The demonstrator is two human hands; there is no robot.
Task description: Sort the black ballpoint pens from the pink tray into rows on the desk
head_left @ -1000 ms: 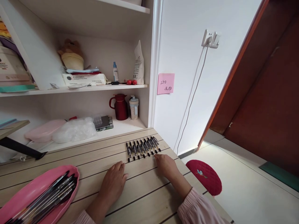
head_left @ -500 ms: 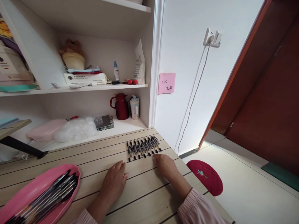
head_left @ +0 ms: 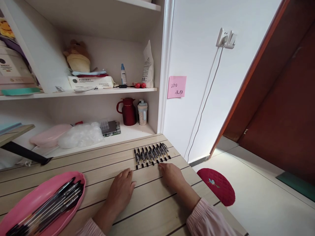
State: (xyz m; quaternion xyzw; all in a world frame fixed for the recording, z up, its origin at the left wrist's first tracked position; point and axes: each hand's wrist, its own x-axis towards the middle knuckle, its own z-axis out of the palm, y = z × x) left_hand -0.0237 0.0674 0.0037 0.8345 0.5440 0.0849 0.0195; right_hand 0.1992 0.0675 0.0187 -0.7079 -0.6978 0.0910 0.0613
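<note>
A row of several black-and-clear pens [head_left: 151, 154] lies side by side on the wooden table, close to its far right corner. My right hand [head_left: 172, 177] rests just below the row, fingers curled together, with its fingertips at or very near the pens' lower ends. I see nothing held in it, though its palm side is hidden. Lower left of the pens, my left hand [head_left: 121, 188] lies palm down on the table, its thumb a little apart from the fingers. Further left, a pink oval tray [head_left: 31, 193] holds a pile of pens [head_left: 52, 208].
Behind the table [head_left: 98, 178] stands a white shelf [head_left: 133, 131] with a red jug [head_left: 129, 113], a pale cup [head_left: 142, 113] and a clear plastic bag [head_left: 81, 134]. A pink note [head_left: 176, 87] is stuck to the wall. A red stool [head_left: 218, 186] sits beyond the right edge.
My right hand has slid slightly left along the pens' lower ends. My left hand and the pens look almost the same. The view has shifted a little.
</note>
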